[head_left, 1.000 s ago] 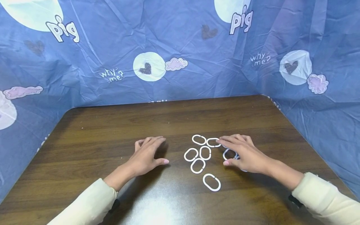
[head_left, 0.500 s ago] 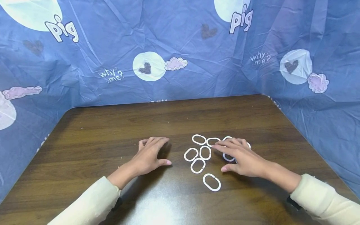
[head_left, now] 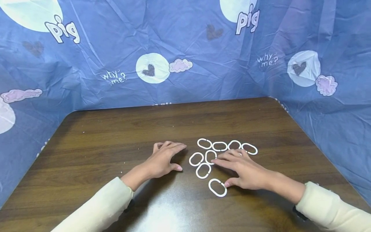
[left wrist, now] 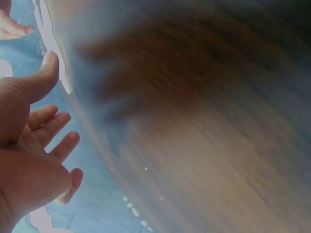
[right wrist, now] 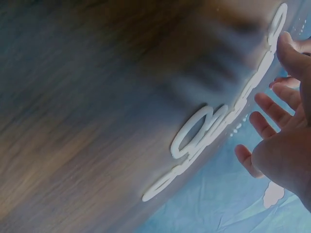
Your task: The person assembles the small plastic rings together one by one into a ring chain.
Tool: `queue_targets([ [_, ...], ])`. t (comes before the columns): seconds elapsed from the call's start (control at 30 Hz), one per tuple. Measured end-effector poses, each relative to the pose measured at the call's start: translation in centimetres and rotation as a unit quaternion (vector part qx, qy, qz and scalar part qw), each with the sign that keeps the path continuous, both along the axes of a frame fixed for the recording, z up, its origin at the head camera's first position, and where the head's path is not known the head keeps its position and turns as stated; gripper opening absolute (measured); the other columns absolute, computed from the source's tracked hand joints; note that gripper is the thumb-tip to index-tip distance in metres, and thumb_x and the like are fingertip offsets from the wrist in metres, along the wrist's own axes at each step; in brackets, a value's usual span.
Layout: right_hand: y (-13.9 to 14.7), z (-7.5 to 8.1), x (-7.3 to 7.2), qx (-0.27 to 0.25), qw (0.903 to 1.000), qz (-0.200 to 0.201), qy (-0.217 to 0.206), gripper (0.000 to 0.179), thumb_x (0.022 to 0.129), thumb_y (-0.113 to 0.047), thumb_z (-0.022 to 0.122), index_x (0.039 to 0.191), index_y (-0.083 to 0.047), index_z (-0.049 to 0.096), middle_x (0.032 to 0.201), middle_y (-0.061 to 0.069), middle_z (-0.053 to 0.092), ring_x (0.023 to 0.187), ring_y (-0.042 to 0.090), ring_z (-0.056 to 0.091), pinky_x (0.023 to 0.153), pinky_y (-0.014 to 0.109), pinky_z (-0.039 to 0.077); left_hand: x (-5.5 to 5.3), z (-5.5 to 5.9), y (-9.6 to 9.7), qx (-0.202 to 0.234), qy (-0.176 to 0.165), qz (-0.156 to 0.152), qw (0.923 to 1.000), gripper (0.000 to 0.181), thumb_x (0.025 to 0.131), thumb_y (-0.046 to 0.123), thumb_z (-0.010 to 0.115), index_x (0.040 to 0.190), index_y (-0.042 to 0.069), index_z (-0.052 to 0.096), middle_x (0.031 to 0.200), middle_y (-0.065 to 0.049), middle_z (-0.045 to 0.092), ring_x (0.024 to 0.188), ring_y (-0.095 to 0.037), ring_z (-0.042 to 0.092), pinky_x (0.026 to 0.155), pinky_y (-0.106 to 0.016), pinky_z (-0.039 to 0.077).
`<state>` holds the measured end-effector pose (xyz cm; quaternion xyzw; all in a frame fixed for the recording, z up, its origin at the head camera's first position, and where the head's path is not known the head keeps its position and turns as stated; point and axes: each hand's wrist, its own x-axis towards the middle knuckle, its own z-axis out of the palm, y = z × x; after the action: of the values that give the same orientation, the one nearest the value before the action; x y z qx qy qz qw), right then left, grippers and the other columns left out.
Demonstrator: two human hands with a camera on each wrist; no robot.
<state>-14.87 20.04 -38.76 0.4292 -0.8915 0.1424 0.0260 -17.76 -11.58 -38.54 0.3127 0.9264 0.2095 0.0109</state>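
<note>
Several white oval plastic links, each with a small gap, lie flat on the brown wooden table (head_left: 116, 129) in the head view. My right hand (head_left: 247, 172) is spread over the right side of the group, fingers relaxed. Its index fingertip overlaps a middle link (head_left: 206, 157), and its thumb tip is at the edge of the nearest link (head_left: 210, 186); contact is unclear. A link beneath that hand is mostly hidden. Left of the group, my left hand (head_left: 162, 162) hovers with fingers loosely extended, holding nothing. In the right wrist view, links (right wrist: 176, 141) appear edge-on beside the fingers.
A back row of links ends at the right with a tilted oval link (head_left: 256, 150). Behind the table hangs a blue printed cloth (head_left: 185, 87), which also runs along both sides. Bright glare (head_left: 162, 212) lies on the front of the table.
My right hand has moved left and nearer, uncovering the links at the right of the back row. My left hand has shifted right, closer to the links. The visible links stay in place.
</note>
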Motion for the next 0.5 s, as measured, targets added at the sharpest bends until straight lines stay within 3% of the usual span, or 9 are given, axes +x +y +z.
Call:
queue_targets([
  [0.5,-0.7,-0.5,0.8,0.021,0.9986,0.041,-0.028,0.080,0.071,-0.045,0.077,0.142,-0.025,0.048,0.136,-0.002,0.052,0.125,0.017,0.041,0.100,0.050,0.027,-0.5,-0.1,1.6,0.003,-0.026,-0.046,0.9986,0.064,0.081,0.020,0.076,0.139,0.010,0.051,0.141,-0.002,0.051,0.127,-0.021,0.043,0.101,-0.052,0.022],
])
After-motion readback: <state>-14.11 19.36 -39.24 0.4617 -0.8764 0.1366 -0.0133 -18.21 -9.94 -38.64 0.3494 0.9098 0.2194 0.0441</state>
